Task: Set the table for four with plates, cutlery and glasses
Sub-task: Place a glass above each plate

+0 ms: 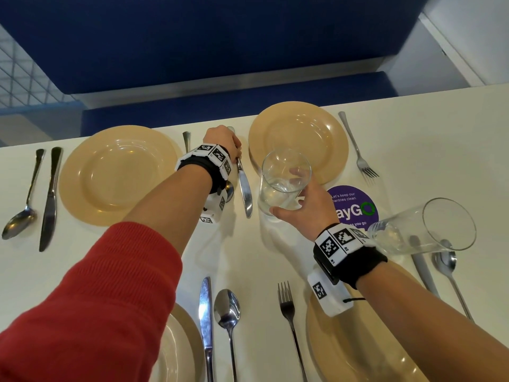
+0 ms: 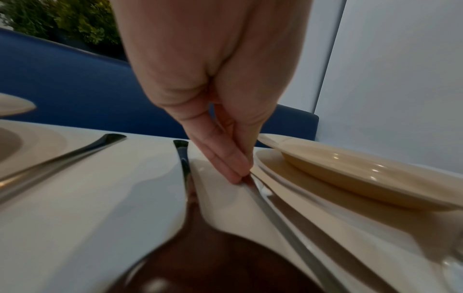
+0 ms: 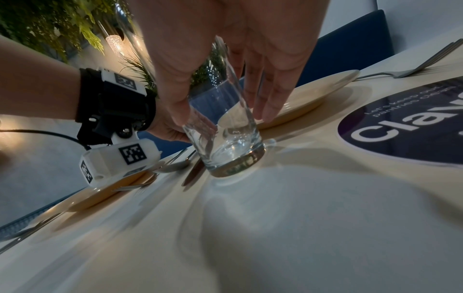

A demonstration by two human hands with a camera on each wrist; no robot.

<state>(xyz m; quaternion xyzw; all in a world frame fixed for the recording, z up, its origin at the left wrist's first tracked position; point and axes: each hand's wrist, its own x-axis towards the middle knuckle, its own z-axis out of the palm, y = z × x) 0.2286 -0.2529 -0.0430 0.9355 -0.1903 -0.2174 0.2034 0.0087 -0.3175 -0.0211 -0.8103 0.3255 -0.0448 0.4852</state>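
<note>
My left hand [image 1: 237,158] reaches between the two far beige plates and pinches the handle of a table knife [image 1: 245,188] that lies on the white table [image 1: 261,257]. In the left wrist view its fingertips [image 2: 240,176] press together on the knife [image 2: 275,214], and a spoon [image 2: 185,168] lies beside it. My right hand [image 1: 289,194] grips an empty clear glass [image 1: 283,183] just in front of the far right plate [image 1: 297,139]. In the right wrist view the glass [image 3: 225,134] tilts slightly with its base at the tabletop.
Cutlery lies beside each of the other plates, far left [image 1: 118,175], near left [image 1: 179,348] and near right [image 1: 344,340]. A second glass [image 1: 424,227] stands at the right. A purple round sticker [image 1: 355,205] is on the table. A blue bench runs behind the far edge.
</note>
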